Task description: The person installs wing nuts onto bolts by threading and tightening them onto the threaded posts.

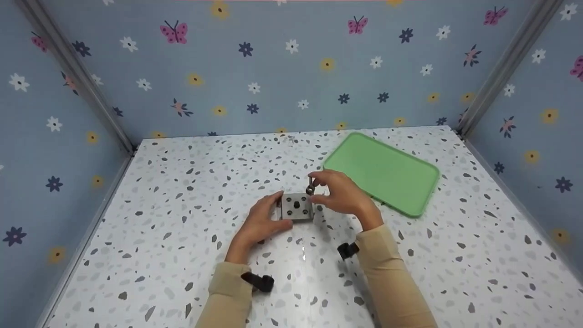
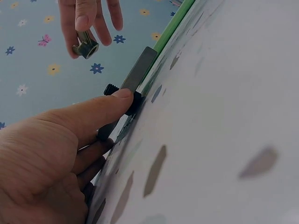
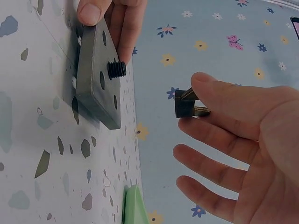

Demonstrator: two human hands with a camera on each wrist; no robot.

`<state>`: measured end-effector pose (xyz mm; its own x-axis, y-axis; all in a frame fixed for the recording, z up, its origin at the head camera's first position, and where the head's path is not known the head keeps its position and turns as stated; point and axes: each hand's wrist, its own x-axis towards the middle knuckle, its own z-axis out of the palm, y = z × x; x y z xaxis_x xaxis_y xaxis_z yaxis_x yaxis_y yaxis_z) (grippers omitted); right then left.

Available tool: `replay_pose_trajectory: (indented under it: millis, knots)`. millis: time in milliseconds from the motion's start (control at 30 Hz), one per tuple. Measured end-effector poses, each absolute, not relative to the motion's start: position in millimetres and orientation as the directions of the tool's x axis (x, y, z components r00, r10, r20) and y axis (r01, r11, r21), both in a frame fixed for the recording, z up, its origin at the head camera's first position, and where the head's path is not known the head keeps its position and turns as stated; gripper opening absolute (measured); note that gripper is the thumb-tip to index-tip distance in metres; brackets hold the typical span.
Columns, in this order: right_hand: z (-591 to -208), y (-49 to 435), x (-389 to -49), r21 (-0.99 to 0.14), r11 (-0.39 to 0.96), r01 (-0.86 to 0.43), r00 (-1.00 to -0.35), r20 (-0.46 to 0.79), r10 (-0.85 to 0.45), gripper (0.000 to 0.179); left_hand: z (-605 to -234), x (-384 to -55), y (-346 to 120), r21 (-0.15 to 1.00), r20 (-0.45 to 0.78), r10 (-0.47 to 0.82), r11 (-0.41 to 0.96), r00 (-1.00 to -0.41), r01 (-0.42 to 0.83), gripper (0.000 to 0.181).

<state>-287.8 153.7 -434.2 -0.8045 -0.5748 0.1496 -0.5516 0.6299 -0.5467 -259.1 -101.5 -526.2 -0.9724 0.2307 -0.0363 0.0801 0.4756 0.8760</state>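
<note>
A grey metal plate [image 1: 297,217] lies on the speckled table in the head view, with several holes around a black threaded stud [image 3: 117,69] that sticks up from its middle. My left hand [image 1: 262,219] grips the plate at its left side, thumb on the near edge and fingers on the far one. Above the plate's right far corner, my right hand [image 1: 342,193] pinches a small metal wing nut [image 3: 185,104] between thumb and index finger. The right wrist view shows the nut apart from the stud, the other fingers of that hand spread loosely.
Behind and to the right of the plate lies a light green tray [image 1: 387,173], its near left edge close to my right hand. Flower-patterned blue panels [image 1: 273,68] close in the table at the back and both sides.
</note>
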Motion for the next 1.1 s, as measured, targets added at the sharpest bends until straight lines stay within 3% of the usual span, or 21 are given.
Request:
replay_pose_trajectory:
  millis: [1100]
  knots:
    - [-450.1, 134.8, -286.8, -0.515, 0.662, -0.545, -0.803, 0.093, -0.588, 0.061, -528.5, -258.9, -102.4, 0.884, -0.01, 0.239, 0.455, -0.971, 0.102, 0.096]
